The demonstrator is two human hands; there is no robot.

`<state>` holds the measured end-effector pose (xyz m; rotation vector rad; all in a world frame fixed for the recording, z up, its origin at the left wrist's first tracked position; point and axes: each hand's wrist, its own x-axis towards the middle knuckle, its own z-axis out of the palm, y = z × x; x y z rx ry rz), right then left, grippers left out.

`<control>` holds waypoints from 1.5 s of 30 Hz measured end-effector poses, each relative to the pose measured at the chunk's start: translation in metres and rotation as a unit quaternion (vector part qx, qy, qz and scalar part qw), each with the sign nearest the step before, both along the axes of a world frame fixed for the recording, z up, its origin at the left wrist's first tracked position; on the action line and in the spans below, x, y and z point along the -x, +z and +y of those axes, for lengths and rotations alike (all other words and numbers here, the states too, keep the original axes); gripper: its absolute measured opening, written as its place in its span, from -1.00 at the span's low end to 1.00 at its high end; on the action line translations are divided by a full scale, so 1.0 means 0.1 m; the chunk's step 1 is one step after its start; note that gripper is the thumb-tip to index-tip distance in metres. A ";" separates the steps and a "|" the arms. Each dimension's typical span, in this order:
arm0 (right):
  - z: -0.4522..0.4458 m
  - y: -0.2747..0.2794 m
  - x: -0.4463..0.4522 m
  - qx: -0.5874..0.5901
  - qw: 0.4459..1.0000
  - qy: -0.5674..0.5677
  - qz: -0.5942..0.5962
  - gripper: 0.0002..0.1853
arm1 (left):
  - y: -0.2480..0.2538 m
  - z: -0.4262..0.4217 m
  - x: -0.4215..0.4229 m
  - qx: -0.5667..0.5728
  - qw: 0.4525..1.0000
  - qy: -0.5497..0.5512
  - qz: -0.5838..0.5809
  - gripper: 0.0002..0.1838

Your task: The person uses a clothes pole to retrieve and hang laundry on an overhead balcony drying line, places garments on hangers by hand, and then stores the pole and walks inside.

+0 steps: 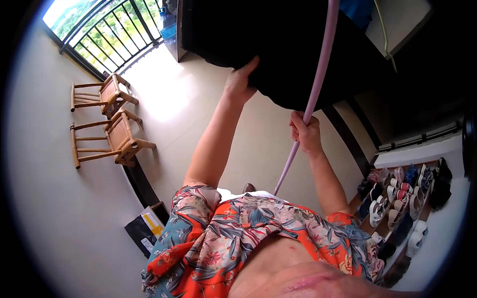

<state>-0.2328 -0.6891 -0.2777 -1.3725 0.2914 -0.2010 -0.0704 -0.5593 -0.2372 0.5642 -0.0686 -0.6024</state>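
A large black cloth (278, 54) spreads across the upper middle of the head view. My left hand (242, 82) grips its lower left edge, thumb on the front and the other fingers hidden behind. A long pink pole (323, 64) runs from the top edge down past the cloth to the floor area near my body, slightly slanted. Around this pole my right hand (304, 131) is closed, just below the lower edge of the cloth.
Two bamboo chairs (119, 134) stand by the left wall, near a balcony railing (109, 42). A rack (367, 226) with several shoes is at the right. A dark box (140, 233) lies at the lower left, and a blue water bottle (168, 30) is at the top.
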 end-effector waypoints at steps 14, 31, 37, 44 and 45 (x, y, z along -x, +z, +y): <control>0.57 -0.03 -0.52 -0.039 0.997 0.019 -0.062 -0.68 | -0.74 1.05 0.14 -0.159 0.973 -0.034 -0.161 -0.54; 2.64 0.30 -2.08 -0.024 0.886 0.348 -0.305 -0.25 | 0.19 2.56 -0.39 -0.174 0.956 0.097 -0.217 -0.65; 3.07 -1.06 -2.09 -0.069 0.805 0.589 0.010 -0.45 | 0.73 2.88 -1.34 -0.111 0.967 0.060 -0.222 -0.62; 2.78 -1.30 -3.02 -0.078 0.765 0.633 0.095 -0.69 | 1.20 2.72 -2.48 -0.081 0.956 0.047 -0.279 -0.55; 2.73 -1.27 -3.10 -0.065 0.758 0.640 0.106 -0.69 | 1.25 2.69 -2.57 -0.080 0.956 0.050 -0.279 -0.55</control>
